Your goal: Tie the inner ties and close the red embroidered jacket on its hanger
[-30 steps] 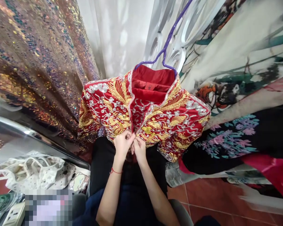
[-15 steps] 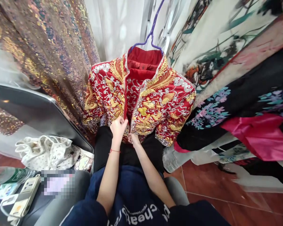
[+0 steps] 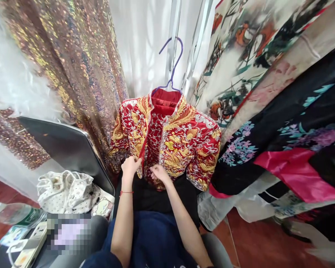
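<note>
Sequined drape (image 3: 72, 63): fills the upper left of the frame, brown-gold and glittering, hanging just left of the jacket.
Printed robes (image 3: 268, 74): fill the right side, a pale painted one above, a black floral one with a pink band (image 3: 293, 175) below.
White curtain (image 3: 145, 48): top centre, behind the hanger.
Embroidered red jacket (image 3: 181, 145): centre of the frame, hanging on a purple hanger (image 3: 171, 67), front edges parted at the bottom so the red lining shows.
How it handles: judged soft in the cloth but weighty and rather stiff where gold and silver thread lies thick; the raised work could snag, so the plain bound front edges and hem look like the safest places to take hold.
Grey case (image 3: 69, 149): left of centre, leaning open, beside the jacket's lower left.
White patterned bag (image 3: 64, 190): lower left, below the case.
Power strip (image 3: 30, 242): bottom left corner, next to a blurred patch.
Left hand (image 3: 130, 166): just below centre, fingers pinched closed on the jacket's left front edge near the hem; a red string sits on the wrist.
Right hand (image 3: 159, 173): right beside it, fingers curled closed on the other front edge at the hem.
</note>
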{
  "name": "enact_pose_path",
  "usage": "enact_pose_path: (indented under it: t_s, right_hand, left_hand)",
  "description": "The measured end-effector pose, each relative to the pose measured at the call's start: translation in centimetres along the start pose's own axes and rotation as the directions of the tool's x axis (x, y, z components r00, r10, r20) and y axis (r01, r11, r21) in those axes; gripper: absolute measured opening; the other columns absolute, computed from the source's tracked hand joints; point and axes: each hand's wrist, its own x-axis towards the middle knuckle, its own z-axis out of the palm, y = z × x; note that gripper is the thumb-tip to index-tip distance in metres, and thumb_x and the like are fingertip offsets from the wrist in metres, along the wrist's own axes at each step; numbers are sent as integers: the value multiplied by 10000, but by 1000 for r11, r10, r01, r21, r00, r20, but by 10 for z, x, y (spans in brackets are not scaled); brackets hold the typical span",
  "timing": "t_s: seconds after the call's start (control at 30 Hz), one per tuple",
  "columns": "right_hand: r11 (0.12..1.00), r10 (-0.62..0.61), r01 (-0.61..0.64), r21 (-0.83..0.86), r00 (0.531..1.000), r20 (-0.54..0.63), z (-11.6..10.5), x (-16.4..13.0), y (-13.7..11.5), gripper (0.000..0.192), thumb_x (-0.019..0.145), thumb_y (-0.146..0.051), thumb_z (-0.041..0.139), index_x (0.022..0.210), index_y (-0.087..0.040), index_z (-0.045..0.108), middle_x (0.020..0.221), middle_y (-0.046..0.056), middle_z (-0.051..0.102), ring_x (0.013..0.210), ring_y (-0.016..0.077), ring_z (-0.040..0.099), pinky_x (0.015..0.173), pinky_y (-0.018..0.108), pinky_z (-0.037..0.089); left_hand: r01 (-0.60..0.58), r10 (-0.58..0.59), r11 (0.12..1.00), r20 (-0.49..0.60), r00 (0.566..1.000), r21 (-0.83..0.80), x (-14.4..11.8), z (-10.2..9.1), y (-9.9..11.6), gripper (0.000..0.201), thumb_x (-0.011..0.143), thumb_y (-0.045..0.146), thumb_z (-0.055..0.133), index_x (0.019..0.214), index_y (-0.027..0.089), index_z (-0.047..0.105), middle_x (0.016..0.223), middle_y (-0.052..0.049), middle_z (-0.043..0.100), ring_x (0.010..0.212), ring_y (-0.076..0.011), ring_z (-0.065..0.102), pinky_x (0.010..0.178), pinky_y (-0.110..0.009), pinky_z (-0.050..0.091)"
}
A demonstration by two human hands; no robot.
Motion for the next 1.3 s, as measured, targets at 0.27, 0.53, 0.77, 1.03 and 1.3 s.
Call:
enact_pose_path:
  t_s: [0.27,0.53,0.77,1.03,1.3]
  right_hand:
    - [683,-675,387,-619,658,-333,-74,75,-112,211,972,-298,414,940,-196,595,977,103,628,974,254,573,913,451,440]
    - [510,-627,38,-860,700,-341,-89,121,-101,380,943,-430,439,1016,-90,592,973,208,645,957,343,575,870,479,413]
    - [479,-710,98,-872,628,-319,-91,128,-88,388,943,-463,414,937,-121,598,876,184,656,842,321,566,789,436,387]
    - [430,-742,139,-892,618,-261,-94,125,-87,340,933,-418,404,903,-134,590,830,159,656,789,292,563,756,398,374]
    - [429,-721,207,-879,665,-196,-111,126,-89,283,932,-411,408,888,-171,553,766,102,659,752,257,591,726,348,373]
  left_hand:
    - [-141,137,990,-181,974,-8,-14,-37,61,388,908,586,544,977,208,591,928,-78,750,956,-277,719,803,-330,490]
    - [-186,183,868,-52,982,-461,-2,-39,74,264,919,366,590,1084,169,530,1009,-183,740,1120,-344,689,984,-469,475]
    - [-160,268,651,28,963,-742,17,-71,65,659,1003,423,424,1478,73,130,995,-207,760,857,-239,772,872,-408,586]
    - [-499,190,582,-489,851,-642,23,-79,84,826,865,181,546,1567,85,123,1506,-225,483,1399,-265,495,1202,-406,345]
    - [-681,356,708,-737,574,-189,62,-172,97,968,833,163,507,1575,22,-98,1490,-237,499,1465,-267,411,1260,-445,176]
